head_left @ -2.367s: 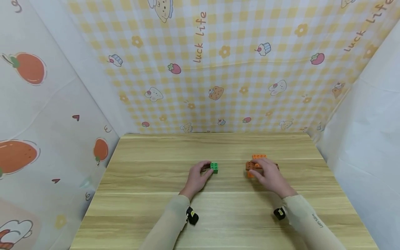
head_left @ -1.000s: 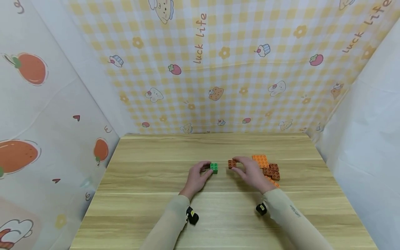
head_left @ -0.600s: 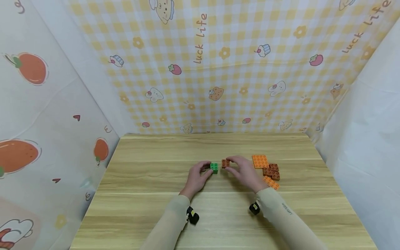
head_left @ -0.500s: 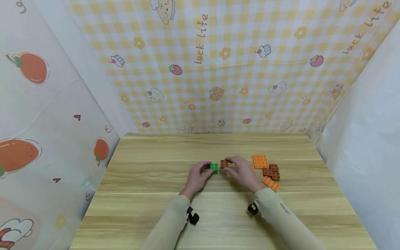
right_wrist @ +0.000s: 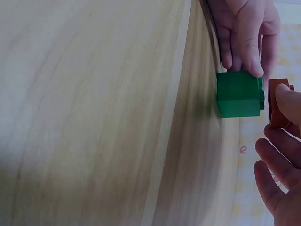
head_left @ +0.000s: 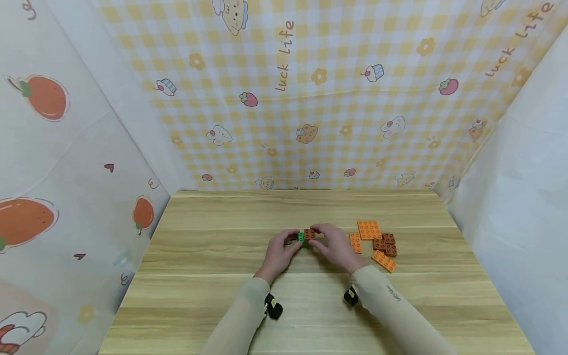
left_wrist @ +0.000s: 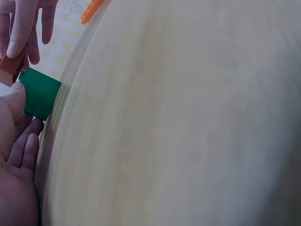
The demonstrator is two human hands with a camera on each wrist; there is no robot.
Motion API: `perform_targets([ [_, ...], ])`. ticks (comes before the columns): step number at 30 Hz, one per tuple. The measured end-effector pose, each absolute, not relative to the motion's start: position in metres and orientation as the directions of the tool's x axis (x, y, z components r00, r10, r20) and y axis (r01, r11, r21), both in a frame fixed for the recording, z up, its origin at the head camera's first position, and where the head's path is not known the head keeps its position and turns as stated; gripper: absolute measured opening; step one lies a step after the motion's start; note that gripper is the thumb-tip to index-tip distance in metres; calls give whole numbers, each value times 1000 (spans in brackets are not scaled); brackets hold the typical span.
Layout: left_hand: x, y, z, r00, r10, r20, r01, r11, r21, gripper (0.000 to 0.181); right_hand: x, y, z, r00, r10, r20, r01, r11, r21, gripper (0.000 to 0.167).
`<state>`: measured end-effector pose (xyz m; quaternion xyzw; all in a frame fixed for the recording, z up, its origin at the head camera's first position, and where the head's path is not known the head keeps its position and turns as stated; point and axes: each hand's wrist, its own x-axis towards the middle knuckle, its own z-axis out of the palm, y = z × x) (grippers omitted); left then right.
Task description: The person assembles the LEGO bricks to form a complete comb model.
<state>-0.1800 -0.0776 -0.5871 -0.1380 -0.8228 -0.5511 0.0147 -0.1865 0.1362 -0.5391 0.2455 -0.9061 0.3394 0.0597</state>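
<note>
My left hand (head_left: 279, 249) pinches a green building brick (head_left: 301, 236) between thumb and fingers on the wooden table. Thumb and fingers of my right hand (head_left: 335, 246) grip a low reddish-brown brick (head_left: 309, 233). From the head view, the brown brick covers the right part of the green brick's top. The right wrist view shows a narrow gap between the brown brick (right_wrist: 278, 104) and the studs of the green brick (right_wrist: 240, 94). In the left wrist view, the brown brick (left_wrist: 10, 68) lies partly behind a finger, close to the green brick (left_wrist: 41, 94).
Right of my right hand lie a square orange plate (head_left: 369, 230) and two narrower orange plates, one (head_left: 355, 243) beside the hand and one (head_left: 384, 261) nearer me. Three brown bricks (head_left: 379, 244) sit clustered between them. A patterned cloth (head_left: 310, 98) hangs behind the table.
My right hand has carried the brown brick leftward from the brick group to over the green brick. A narrow orange plate has come into view. My left hand has stayed in place.
</note>
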Motion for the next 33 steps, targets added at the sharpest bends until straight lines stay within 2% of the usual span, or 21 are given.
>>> perform_targets([
  [18, -181, -77, -589, -956, 219, 193, 261, 347, 901, 38, -190, 128, -545, -877, -407, 256, -475, 656, -586, 39],
  [33, -182, -78, -589, -956, 215, 201, 265, 327, 907, 36, -195, 125, -548, -845, -442, 300, -532, 643, -552, 37],
])
